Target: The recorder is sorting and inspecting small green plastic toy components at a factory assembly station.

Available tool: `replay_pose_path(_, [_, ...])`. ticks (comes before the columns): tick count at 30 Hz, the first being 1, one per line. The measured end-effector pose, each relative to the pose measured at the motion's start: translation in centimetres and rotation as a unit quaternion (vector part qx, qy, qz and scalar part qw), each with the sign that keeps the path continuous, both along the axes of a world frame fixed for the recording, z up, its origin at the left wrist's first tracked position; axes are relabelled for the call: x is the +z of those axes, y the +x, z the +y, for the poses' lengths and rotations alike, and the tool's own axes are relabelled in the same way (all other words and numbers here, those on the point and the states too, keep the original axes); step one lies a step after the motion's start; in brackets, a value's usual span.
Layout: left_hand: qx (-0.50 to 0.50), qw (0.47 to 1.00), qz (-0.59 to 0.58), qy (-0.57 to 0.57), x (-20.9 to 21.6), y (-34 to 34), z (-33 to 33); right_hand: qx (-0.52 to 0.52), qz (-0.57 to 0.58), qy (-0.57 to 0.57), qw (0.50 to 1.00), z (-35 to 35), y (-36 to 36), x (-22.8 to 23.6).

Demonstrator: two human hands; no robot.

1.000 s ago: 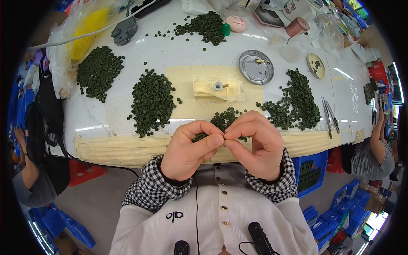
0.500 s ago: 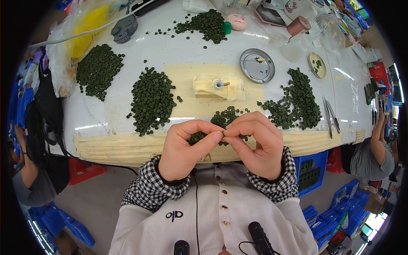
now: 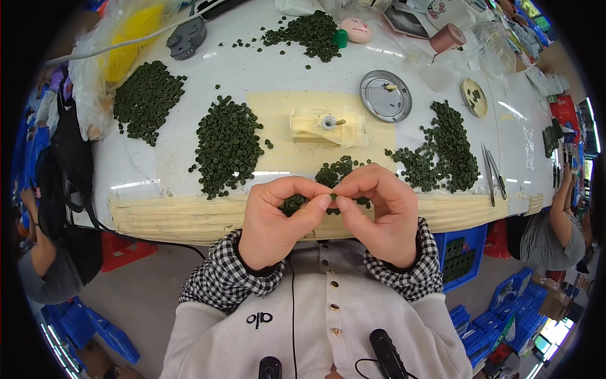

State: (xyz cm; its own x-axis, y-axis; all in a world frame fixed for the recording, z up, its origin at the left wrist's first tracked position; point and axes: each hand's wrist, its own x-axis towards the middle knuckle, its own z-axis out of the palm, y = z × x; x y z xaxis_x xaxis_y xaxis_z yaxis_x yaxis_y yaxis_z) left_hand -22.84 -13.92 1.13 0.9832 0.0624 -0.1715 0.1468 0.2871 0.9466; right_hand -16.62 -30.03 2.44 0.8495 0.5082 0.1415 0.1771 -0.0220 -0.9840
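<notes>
My left hand (image 3: 278, 218) and my right hand (image 3: 381, 211) meet over the table's front edge, thumbs and forefingers pinched together. Between the fingertips sits a small dark green round part (image 3: 333, 197), mostly covered by the fingers. Right behind the hands lies a small heap of dark green round parts (image 3: 334, 170), partly hidden by them. Farther back, a small block wrapped in cream tape (image 3: 309, 129) carries a metal ring with a thin brown stick in it.
Larger heaps of green parts lie at left (image 3: 227, 148), far left (image 3: 148, 101), back (image 3: 309, 35) and right (image 3: 451, 148). A round metal lid (image 3: 386, 95), a cream dish (image 3: 473, 98) and tweezers (image 3: 488, 174) are on the right. A blue crate (image 3: 464, 252) stands below the table edge.
The right thumb and fingers have shifted slightly around the small part, with the thumb now more upright. My left hand keeps nearly the same pinch. The view has moved a little.
</notes>
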Motion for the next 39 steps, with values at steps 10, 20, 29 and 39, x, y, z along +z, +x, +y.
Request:
replay_pose_path(10, [0.063, 0.939, 0.11, -0.319, 0.2, 0.2, 1.7, -0.071, -0.06, -0.046, 0.995, -0.5, 1.1, 0.4])
replay_pose_path(20, [0.148, 0.879, 0.079, -0.446, 0.4, -0.3, 4.1, -0.005, -0.297, -0.283, 0.912, -0.5, 2.1, 0.0])
replay_pose_path(29, [0.084, 0.902, 0.12, -0.406, 0.7, 0.0, 2.5, -0.006, -0.363, -0.335, 0.87, 0.3, 2.1, -0.7])
replay_pose_path(39, [0.011, 0.92, 0.183, -0.348, 1.8, 0.9, 0.1, -0.059, -0.191, -0.162, 0.966, -0.8, 1.3, -0.4])
